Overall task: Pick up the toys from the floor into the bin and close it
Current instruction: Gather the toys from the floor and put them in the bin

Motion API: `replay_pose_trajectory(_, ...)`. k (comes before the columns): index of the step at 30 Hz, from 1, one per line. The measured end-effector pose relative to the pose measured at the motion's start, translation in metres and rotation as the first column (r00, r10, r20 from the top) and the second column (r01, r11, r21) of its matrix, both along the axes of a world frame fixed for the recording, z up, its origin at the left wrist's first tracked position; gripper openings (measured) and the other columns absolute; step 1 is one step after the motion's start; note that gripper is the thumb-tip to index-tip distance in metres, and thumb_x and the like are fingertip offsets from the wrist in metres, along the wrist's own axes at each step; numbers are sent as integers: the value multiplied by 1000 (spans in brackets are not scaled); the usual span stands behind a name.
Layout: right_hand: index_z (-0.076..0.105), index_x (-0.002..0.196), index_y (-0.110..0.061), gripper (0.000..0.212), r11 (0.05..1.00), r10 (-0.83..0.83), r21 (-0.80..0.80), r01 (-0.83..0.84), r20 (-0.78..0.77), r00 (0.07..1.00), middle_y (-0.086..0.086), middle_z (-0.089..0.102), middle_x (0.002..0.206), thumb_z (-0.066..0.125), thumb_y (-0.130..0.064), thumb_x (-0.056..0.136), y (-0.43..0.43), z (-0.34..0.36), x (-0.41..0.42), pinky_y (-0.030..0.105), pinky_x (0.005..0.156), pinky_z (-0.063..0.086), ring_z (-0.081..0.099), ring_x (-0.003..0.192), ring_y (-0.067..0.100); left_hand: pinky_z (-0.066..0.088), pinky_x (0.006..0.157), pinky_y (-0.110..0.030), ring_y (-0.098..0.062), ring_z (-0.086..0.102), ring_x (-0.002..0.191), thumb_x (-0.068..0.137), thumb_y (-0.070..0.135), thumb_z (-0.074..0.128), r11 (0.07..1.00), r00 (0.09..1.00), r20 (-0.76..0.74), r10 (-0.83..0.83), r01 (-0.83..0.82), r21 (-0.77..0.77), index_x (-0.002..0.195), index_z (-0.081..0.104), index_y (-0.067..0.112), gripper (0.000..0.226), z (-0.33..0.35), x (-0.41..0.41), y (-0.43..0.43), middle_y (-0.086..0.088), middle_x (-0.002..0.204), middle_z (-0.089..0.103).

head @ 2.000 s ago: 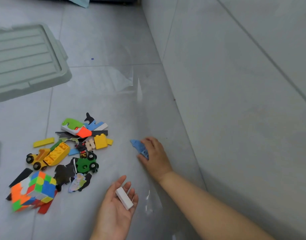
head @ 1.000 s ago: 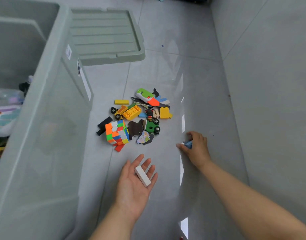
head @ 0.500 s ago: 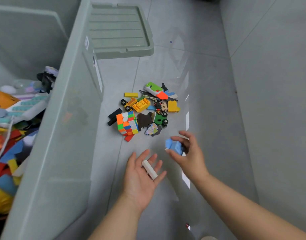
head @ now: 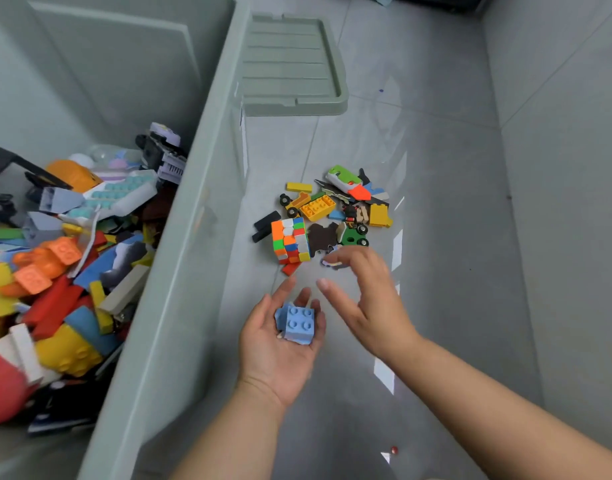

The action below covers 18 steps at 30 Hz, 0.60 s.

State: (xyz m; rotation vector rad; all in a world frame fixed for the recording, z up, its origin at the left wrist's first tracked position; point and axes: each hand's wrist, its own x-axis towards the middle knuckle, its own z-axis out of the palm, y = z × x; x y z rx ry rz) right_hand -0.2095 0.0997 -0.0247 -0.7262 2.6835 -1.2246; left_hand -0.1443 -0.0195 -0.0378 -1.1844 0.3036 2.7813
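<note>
My left hand point(head: 280, 341) lies palm up above the floor and cups a light blue studded brick point(head: 295, 323); the white block from before is hidden under it. My right hand point(head: 366, 299) hovers just to the right, fingers spread, holding nothing. Beyond the hands a pile of toys lies on the floor: a colour cube point(head: 290, 240), a yellow brick point(head: 317, 206), a green car point(head: 353, 236), a green-and-orange toy point(head: 346, 181). The grey-green bin point(head: 180, 271) stands open at the left, holding several toys. Its lid point(head: 290, 64) lies on the floor behind.
A grey tiled wall point(head: 557, 168) rises on the right, close to the toy pile. A small red bead point(head: 394, 449) lies on the floor near my right forearm. Dark furniture shows at the top edge.
My right hand has lifted the blue brick off the floor, set it into my left palm over the white block, and let go. The view has swung left onto the bin.
</note>
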Motion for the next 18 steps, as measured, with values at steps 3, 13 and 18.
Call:
replay_pose_trajectory(3,30,142,-24,72,941,41,336,-51,39,998,3,30,146,67,-36,81,-21,-16,-49,32,106,30,30,131,24,48,49,-18,-18,53,77,91,23,48,998,991,135,7,0,-58,96,69,16,23,-2,8,-7,-8,91,58)
replay_pose_trajectory(13,40,134,-27,80,934,37,350,-74,111,993,5,37,135,81,-29,65,-56,-65,-81,35,92,43,44,116,28,52,68,-33,-22,56,85,87,50,52,986,984,174,49,-20,-164,120,62,21,44,-8,18,-14,-10,102,59)
replay_pose_trajectory(18,46,119,-27,73,994,94,-77,-78,232,968,1,41,114,84,-29,56,-21,-21,-27,2,85,32,39,102,-2,51,84,-41,-23,59,109,66,67,56,965,991,55,-126,135,-224,124,57,25,72,-6,15,-11,-8,118,62)
